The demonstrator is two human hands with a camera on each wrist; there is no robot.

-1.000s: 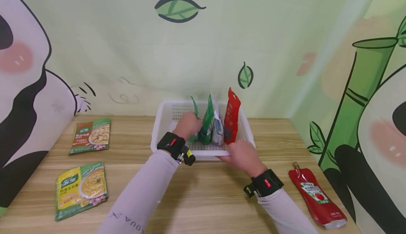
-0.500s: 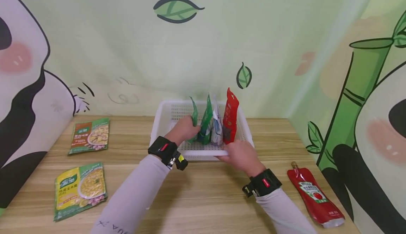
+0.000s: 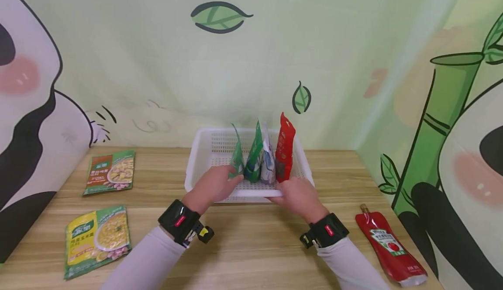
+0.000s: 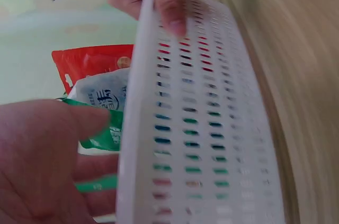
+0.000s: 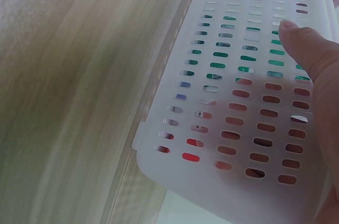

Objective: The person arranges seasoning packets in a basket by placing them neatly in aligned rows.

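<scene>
The white basket [image 3: 255, 192], patterned with slots, holds two green packets [image 3: 253, 161], a white-and-blue packet [image 3: 268, 164] and a red packet [image 3: 285, 148]. At its nine o'clock is a brown-and-green packet [image 3: 109, 172], at eight a yellow-and-green packet [image 3: 97, 241], at four a red pouch [image 3: 391, 246].

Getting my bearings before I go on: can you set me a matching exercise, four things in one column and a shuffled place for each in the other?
Things
1. Ketchup pouch
2. Red bag
3. Yellow-and-green packet
4. Right hand

Places
A. Inside the white basket
B. On the basket's front rim, gripping it
C. On the table, to the right of the basket
D. On the table, to the left of the basket

Pairs: 1-C, 2-A, 3-D, 4-B
</scene>
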